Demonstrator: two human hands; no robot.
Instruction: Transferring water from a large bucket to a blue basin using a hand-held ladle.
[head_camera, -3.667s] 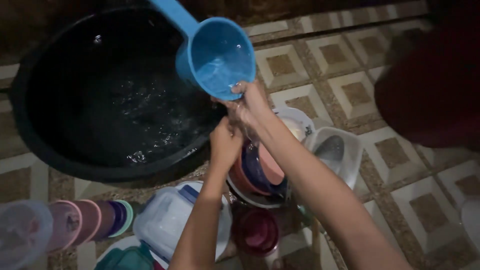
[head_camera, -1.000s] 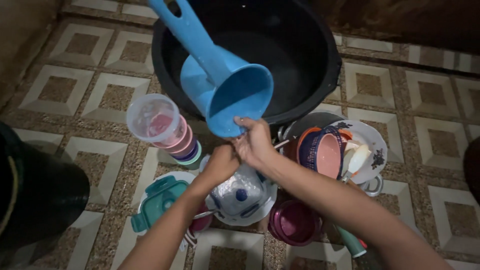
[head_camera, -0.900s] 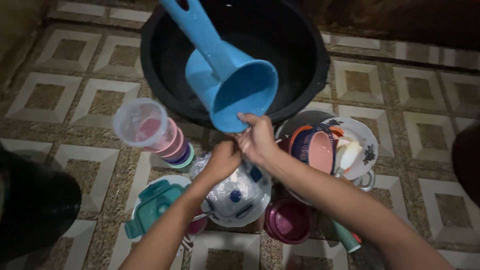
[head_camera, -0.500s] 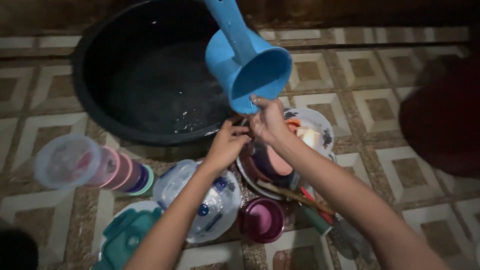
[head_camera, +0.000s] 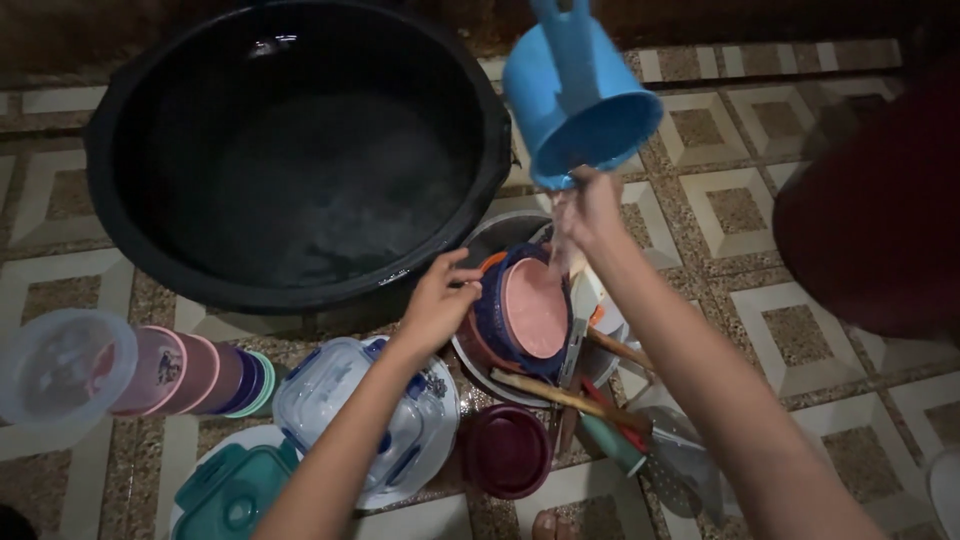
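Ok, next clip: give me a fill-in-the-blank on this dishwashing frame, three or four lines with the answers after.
1. The right hand is under the tilted scoop, whose colour is ____.
2. The left hand touches the rim of the stacked plates; the top plate is ____.
3. The big black tub holds ____.
4. The row of cups on the tiles lies on its ____.

Missing words: blue; pink; water; side
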